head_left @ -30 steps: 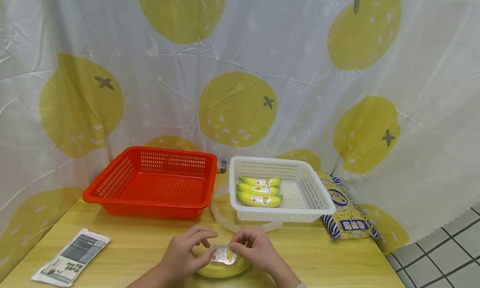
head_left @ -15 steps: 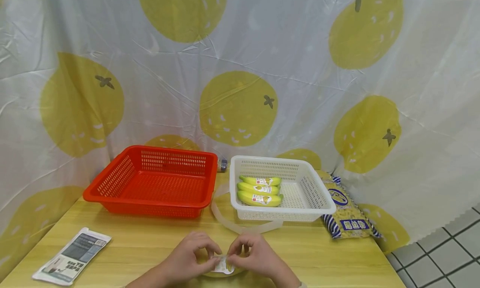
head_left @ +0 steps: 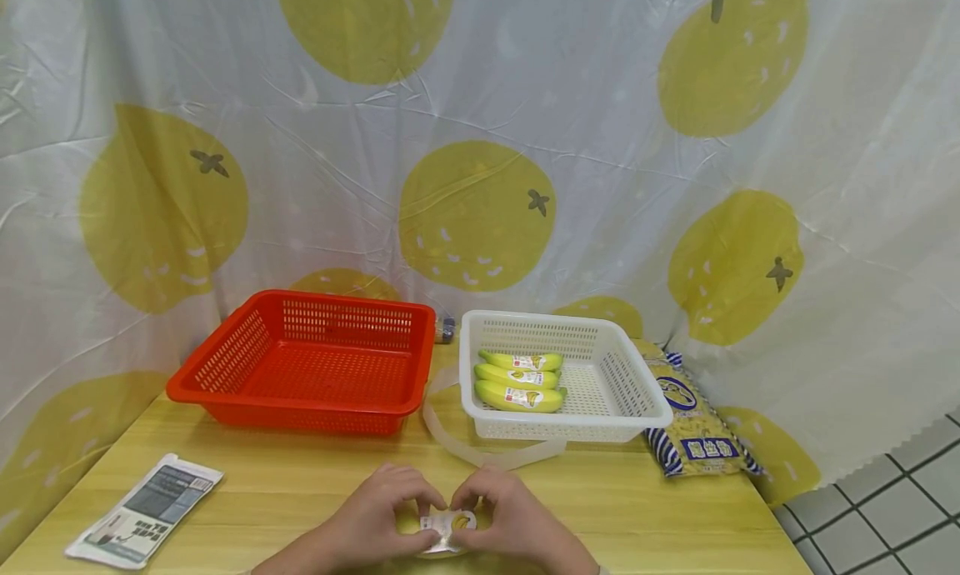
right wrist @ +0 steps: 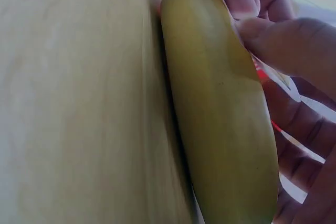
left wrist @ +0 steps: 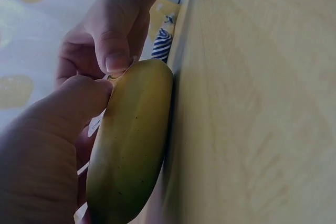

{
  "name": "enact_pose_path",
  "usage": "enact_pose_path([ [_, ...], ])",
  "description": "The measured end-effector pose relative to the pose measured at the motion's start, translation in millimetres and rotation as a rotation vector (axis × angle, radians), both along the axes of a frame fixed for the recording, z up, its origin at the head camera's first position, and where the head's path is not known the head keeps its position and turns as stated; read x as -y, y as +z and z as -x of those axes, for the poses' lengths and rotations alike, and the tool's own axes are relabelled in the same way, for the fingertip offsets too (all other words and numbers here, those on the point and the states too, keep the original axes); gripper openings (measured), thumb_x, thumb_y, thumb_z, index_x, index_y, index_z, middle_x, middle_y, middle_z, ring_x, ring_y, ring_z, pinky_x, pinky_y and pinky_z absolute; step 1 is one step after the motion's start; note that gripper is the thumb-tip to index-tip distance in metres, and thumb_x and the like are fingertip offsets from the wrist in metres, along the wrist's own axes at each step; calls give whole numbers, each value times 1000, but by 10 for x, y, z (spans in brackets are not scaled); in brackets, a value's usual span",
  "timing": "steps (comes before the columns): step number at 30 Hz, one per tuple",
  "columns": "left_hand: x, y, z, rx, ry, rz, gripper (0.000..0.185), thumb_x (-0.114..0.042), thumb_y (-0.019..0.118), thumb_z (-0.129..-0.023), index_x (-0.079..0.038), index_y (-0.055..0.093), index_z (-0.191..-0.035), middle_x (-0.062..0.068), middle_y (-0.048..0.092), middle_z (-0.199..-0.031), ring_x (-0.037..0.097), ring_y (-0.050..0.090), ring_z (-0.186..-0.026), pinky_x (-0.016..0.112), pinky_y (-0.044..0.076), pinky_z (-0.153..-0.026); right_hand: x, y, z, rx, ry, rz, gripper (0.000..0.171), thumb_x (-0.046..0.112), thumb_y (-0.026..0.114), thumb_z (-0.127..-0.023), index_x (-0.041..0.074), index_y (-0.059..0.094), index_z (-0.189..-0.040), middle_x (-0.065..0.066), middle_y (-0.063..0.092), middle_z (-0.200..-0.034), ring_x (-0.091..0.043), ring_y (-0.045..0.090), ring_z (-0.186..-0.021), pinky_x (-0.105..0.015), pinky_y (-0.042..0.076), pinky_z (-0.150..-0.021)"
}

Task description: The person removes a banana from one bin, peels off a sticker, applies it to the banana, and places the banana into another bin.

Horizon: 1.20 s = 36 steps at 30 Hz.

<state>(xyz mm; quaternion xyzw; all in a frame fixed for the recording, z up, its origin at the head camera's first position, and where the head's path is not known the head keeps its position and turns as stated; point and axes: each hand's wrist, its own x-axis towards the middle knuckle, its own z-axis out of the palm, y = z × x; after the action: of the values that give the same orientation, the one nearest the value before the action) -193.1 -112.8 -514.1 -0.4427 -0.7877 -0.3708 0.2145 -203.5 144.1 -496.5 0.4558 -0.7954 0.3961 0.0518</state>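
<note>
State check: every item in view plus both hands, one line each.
left hand: pinches the label on the banana
right hand: pinches the same label
banana: lying on the table, held
label: on the banana, between the fingers
red basket: upright, empty
white basket: upright, three labelled bananas inside
leaflet: flat on table
snack bag: lying beside white basket
</note>
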Motion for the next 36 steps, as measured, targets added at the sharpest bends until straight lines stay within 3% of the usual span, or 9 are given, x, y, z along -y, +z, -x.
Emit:
enact_pose_path([
  [5,7,-15,3,0,20,54,43,-33,90,-79,-32,68,-115,-23,63,-95,-2,58,-88,22,43,-79,9,-28,12,-102,8,-22,34,18,90,-80,19,69,-106,10,67,-97,0,57,-92,-15,50,-78],
  [10,-10,-33,3,-41,130,90,50,-33,92,-74,-30,65,-117,-24,65,-104,-3,59,-94,25,45,-81,47,-49,-7,-159,-92,-30,35,17,88,-81,16,67,-108,8,66,-104,-5,61,-99,-19,53,-87],
  [14,-24,-37,10,-39,199,83,45,-36,91,-75,-30,65,-111,-25,64,-104,-3,58,-94,25,43,-82,81,-63,-13,-194,-143,-11,37,13,89,-79,15,65,-108,7,66,-108,-7,62,-103,-21,52,-93],
  [20,-37,-40,29,-27,223,40,39,-32,92,-73,-31,64,-100,-25,63,-97,-4,58,-90,26,43,-81,132,-77,-31,-263,-178,-28,35,14,87,-80,17,63,-105,10,63,-103,-5,57,-98,-17,48,-88],
  [26,-56,-25,8,38,255,60,46,-27,94,-68,-33,59,-98,-28,60,-95,-4,57,-90,26,43,-81,154,-72,-49,-275,-189,-45,38,13,87,-79,16,64,-109,10,64,-105,-6,58,-100,-17,48,-91],
  [30,-53,-3,0,76,227,59,46,-22,92,-70,-31,58,-99,-25,58,-94,-3,55,-88,26,45,-80,148,-61,-35,-281,-161,-47,38,10,86,-79,17,65,-110,11,66,-106,-5,59,-102,-18,49,-92],
  [36,-3,33,16,170,74,4,39,-8,86,-79,-27,59,-100,-18,61,-99,0,59,-91,26,55,-79,102,-38,-16,-226,-110,-55,27,6,83,-83,20,68,-101,12,65,-104,-4,58,-102,-17,50,-90],
])
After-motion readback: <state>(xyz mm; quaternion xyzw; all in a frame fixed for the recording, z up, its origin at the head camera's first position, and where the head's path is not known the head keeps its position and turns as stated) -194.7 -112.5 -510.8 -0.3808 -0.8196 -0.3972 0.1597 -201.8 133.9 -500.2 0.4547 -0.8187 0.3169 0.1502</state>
